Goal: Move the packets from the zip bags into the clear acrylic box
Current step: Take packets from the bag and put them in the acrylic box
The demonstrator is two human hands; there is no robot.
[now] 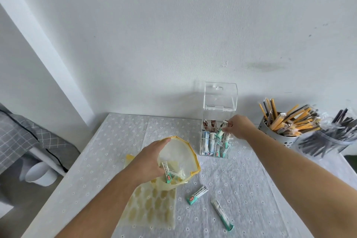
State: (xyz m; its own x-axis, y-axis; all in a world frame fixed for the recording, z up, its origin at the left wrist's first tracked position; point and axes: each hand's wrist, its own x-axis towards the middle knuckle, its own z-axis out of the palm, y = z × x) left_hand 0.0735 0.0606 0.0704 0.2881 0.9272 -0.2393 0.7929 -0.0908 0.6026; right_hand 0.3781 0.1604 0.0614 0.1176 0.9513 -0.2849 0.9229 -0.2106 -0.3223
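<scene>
Packets are split between 3 places, so I judge the job partly done. Nearest, 2 slim white-and-teal stick packets lie loose on the grey daisy-print tablecloth (251,189): one (197,195) just below the bag and another (222,215) further right, apart from each other. Left of them a flat yellow patterned zip bag (152,206) lies on the cloth; whether anything is left in it I cannot tell.

Above it, the left hand (148,160) pinches the rim of an open translucent yellow-edged zip bag (179,158), holding its mouth wide. At least 1 white-and-teal packet (168,172) is visible inside, maybe more.

Further back, the right hand (239,126) grips a white-and-teal packet (220,131) in its fingertips over the front right compartment of the clear acrylic box (216,141), not let go yet. The box already holds several packets: teal ones front right, blue-and-white ones front left, brown ones behind. Its hinged clear lid (220,95) stands open, so nothing blocks the drop.

Left to do, by my reckoning: this packet, those in the held bag, and the 2 loose ones.

Right of the box, a perforated metal cup of wrapped yellow sticks (284,121) stands close beside the reaching arm, with a clear tub of black sticks (328,137) beyond it.
</scene>
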